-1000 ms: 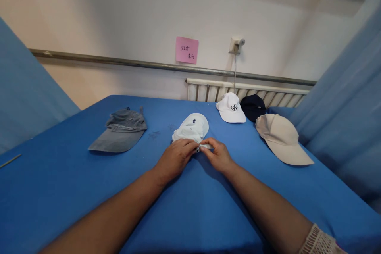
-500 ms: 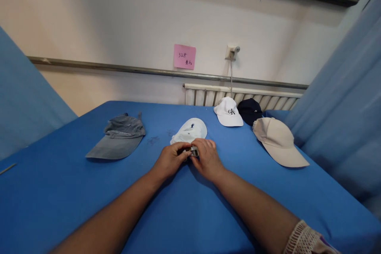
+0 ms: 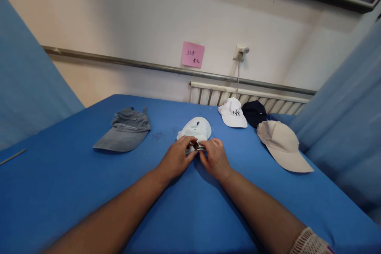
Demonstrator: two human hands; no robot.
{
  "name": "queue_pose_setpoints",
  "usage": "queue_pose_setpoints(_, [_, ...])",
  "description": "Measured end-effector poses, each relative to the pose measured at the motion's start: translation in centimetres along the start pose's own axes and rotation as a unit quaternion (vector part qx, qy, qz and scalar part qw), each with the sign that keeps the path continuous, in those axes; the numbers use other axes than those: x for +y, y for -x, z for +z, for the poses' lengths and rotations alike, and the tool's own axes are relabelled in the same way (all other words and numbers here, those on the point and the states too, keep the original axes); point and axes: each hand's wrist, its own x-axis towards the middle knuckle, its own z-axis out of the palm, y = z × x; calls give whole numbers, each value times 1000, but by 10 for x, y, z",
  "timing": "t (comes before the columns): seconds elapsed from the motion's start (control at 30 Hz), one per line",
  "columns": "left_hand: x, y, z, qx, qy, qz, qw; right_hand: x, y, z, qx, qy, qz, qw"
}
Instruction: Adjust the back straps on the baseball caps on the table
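A pale baseball cap (image 3: 195,129) with a small dark emblem lies in the middle of the blue-covered table (image 3: 166,222), its brim pointing away from me. At its near end is the back strap with a dark metal buckle (image 3: 195,146). My left hand (image 3: 178,154) pinches the strap on the buckle's left side. From the right, my right hand (image 3: 214,156) grips the strap between thumb and fingers, close to the buckle. Fingers cover part of the strap and the cap's rear.
A grey cap (image 3: 125,131) lies to the left. At the back right are a white cap with letters (image 3: 233,113) and a navy cap (image 3: 254,113), with a beige cap (image 3: 282,145) nearer. A thin stick (image 3: 13,156) lies at the left edge. Blue curtains (image 3: 345,119) hang at both sides.
My fingers have shifted along the strap, and the dark buckle now shows between both hands. The pale cap stays in place; the camera view has moved slightly.
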Motion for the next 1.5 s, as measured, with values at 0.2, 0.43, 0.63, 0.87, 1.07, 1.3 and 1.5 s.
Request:
queue_pose_setpoints(0.2, [-1, 2, -1, -29, -35, 60, 997, 1, 1, -1, -16, -8, 4, 1000])
queue_pose_setpoints(0.43, [-7, 2, 0, -53, -116, 82, 989, 2, 2, -1, -26, 6, -3, 1000])
queue_pose_setpoints(0.63, [-8, 1, -2, -67, -117, 72, 988, 6, 0, -9, -53, -54, 15, 997])
queue_pose_setpoints(0.87, [-12, 2, 0, -75, -122, 90, 986, 22, 2, -9, -28, -85, 2, 996])
queue_pose_setpoints(1.07, [-10, 1, 0, -97, -166, 109, 975, 21, -3, -6, -56, 16, -37, 998])
queue_pose_setpoints(1.3, [-6, -3, 1, -113, -244, 143, 953, 20, -3, -8, -67, 60, -21, 996])
queue_pose_setpoints(1.5, [-6, -4, 3, -115, -260, 180, 942, 18, -7, -8, -116, 113, 33, 986])
